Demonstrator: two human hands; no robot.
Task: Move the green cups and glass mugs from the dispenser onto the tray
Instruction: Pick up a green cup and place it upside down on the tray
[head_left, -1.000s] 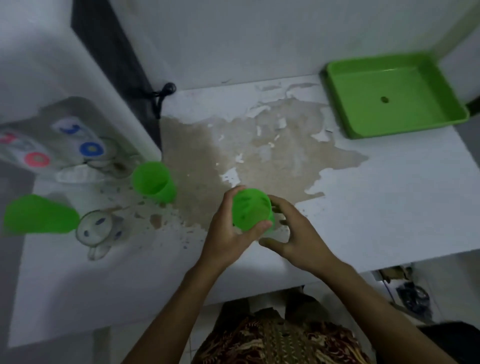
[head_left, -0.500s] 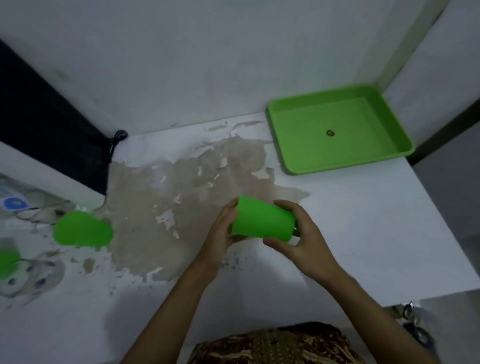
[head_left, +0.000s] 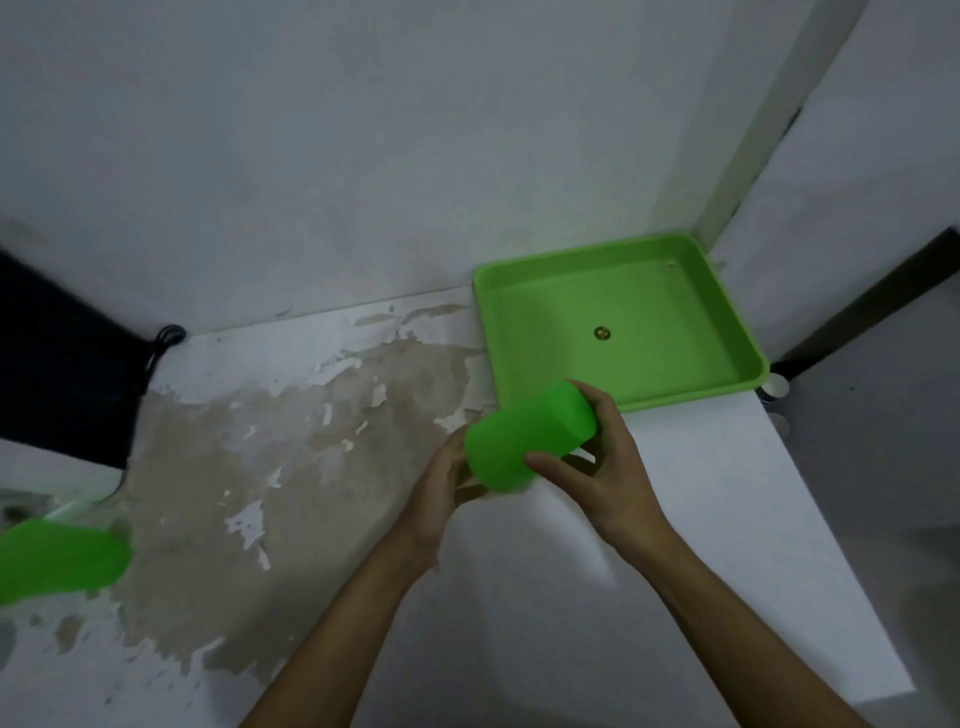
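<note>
A green plastic cup (head_left: 524, 439) is held sideways above the white counter, its base pointing toward the tray. My left hand (head_left: 441, 491) grips it at the mouth end. My right hand (head_left: 597, 465) wraps the base end, thumb under the cup. The green tray (head_left: 748, 358) sits at the back right corner, just beyond the cup, with only a small dark speck on its floor. A second green cup (head_left: 57, 558) shows at the left edge, blurred. The glass mugs are out of view.
The white counter (head_left: 675, 545) has a large worn brown patch (head_left: 260, 467) in its middle. A black cable (head_left: 166, 338) hangs at the back left beside a dark panel. Walls close off the back and the right. The counter's front edge runs at lower right.
The cup and both hands have travelled right and farther back, close to the tray's front edge. The view has swung right, so the dispenser and the mug have slid out at the left.
</note>
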